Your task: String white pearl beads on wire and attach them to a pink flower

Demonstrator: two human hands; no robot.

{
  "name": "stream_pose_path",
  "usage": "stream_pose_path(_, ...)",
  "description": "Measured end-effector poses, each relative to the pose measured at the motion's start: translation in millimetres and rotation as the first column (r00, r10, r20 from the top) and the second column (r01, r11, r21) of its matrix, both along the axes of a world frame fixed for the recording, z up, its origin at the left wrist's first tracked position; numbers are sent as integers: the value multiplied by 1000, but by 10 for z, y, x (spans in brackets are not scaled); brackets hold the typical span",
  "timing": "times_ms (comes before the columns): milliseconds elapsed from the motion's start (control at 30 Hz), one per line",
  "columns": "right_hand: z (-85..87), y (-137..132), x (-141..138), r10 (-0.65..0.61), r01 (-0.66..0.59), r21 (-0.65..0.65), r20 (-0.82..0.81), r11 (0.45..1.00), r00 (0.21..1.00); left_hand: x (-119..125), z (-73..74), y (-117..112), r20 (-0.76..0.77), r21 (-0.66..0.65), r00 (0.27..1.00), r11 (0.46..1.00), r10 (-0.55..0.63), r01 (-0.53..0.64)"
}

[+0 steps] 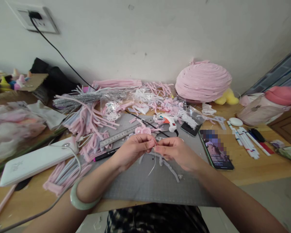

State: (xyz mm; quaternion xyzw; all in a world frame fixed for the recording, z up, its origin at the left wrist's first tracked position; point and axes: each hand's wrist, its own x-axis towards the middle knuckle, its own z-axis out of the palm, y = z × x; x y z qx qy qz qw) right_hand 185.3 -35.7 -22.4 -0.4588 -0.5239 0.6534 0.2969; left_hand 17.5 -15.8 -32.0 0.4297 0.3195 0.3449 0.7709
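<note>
My left hand (133, 149) and my right hand (176, 152) meet fingertip to fingertip above a grey cutting mat (140, 184). Both pinch a small pink piece (154, 142) with a thin clear thread (154, 161) hanging down from it. A pale green bangle (81, 200) circles my left wrist. Under the hands lies a white fuzzy pipe cleaner (171, 169). Just beyond the fingers sit a pink flower piece (143, 130) and a metal ruler (121, 135).
A glue gun (169, 121), bead bags and pink pipe cleaners (92, 121) crowd the back of the wooden table. A phone (217, 150) and white sticks (244, 142) lie to the right. A white power bank (36, 161) with cable is at left. A big pink roll (203, 81) stands by the wall.
</note>
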Motion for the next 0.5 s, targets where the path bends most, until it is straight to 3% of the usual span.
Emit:
stream_pose_path(133, -8, 1, -23, -8, -51, -200, -285, 978, 958, 22, -4, -20, 72, -61, 997, 998, 14, -10)
stream_pose_path(300, -31, 9, -86, 6, -260, -381, -554, 887, 832, 45, -30, -49, 132, 10, 989, 997, 69, -71)
stream_pose_path(400, -7, -4, -81, -9, -153, -319, -454, 935, 891, 29, -42, -28, 94, 71, 993, 995, 66, -73)
stream_pose_path(500, 76, -46, -35, -33, 31, -16, -100, 999, 994, -9, -10, 14, -81, 160, 995, 986, 51, -38)
